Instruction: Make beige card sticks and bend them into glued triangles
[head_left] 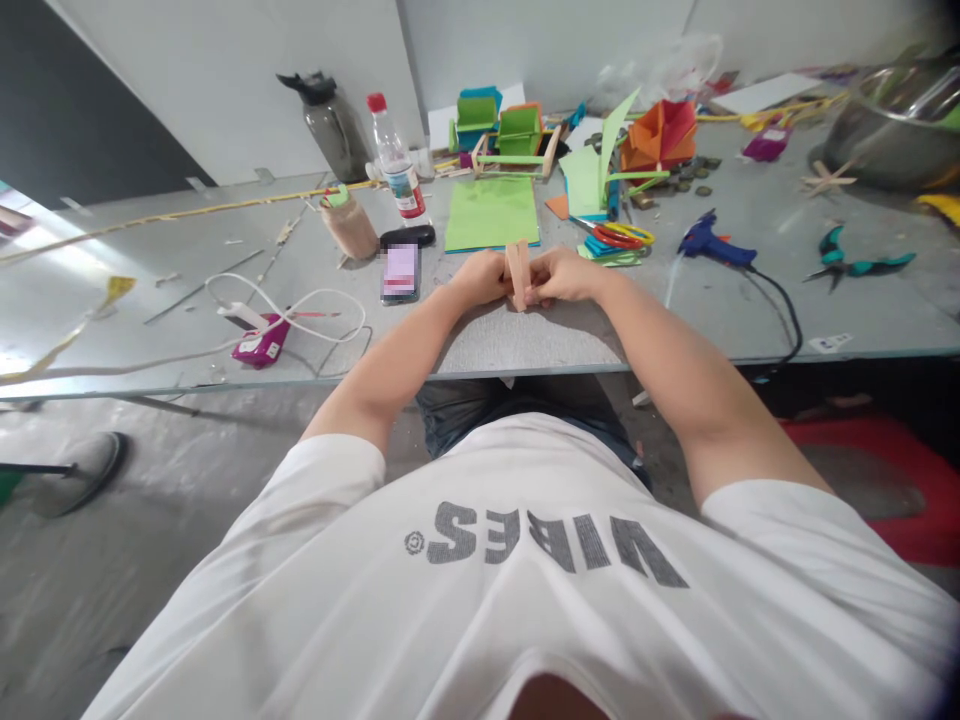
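Observation:
Flat wooden craft sticks (517,272) stand on edge between my two hands, just above the grey tabletop. My left hand (482,277) is closed around their left side. From the right, my right hand (560,274) pinches them near the lower end. How many sticks there are I cannot tell. Just behind my hands lies a stack of green and blue paper (492,213). Scissors (619,235) with red and yellow handles rest on paper pieces beyond my right hand. A phone (400,272) lies to the left of my left hand.
A blue glue gun (716,240) with a black cord and teal pliers (859,265) lie on the right. Left stand a plastic bottle (401,170), a dark jug (334,125) and a wooden cup (350,226). Folded paper boxes (660,138) are behind; a white cable (322,310) loops at left.

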